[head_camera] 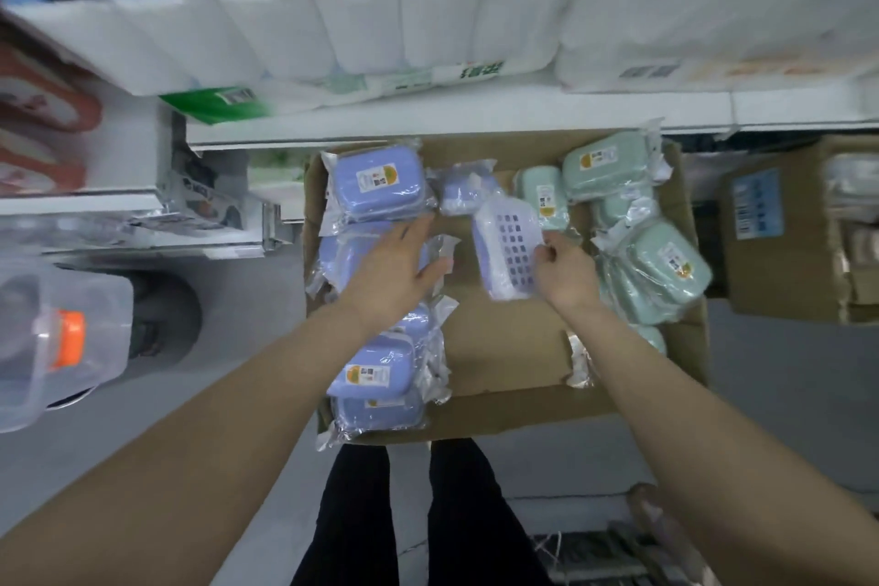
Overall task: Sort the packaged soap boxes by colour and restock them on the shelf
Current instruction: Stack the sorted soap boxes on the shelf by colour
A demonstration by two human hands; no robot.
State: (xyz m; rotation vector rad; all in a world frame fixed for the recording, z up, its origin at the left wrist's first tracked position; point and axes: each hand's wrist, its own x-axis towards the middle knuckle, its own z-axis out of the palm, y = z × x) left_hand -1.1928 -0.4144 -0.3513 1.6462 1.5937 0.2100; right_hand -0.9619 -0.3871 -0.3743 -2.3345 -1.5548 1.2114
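A flat cardboard sheet (pixel 504 338) lies on the floor with wrapped soap boxes on it. Several purple soap boxes (pixel 378 181) sit along its left side, several green ones (pixel 659 266) along its right. My right hand (pixel 563 269) pinches the wrapper edge of a purple soap box (pixel 506 247) that is turned grid-side up near the middle. My left hand (pixel 397 266) lies flat, fingers straight, over the purple pile on the left. A small purple packet (pixel 463 190) lies at the back centre.
A white shelf edge (pixel 475 114) runs along the top, with packs of tissue rolls (pixel 333 29) above it. A brown carton (pixel 789 228) stands at the right. A clear lidded container with an orange clip (pixel 62 338) is at the left. My legs (pixel 414 519) stand below the cardboard.
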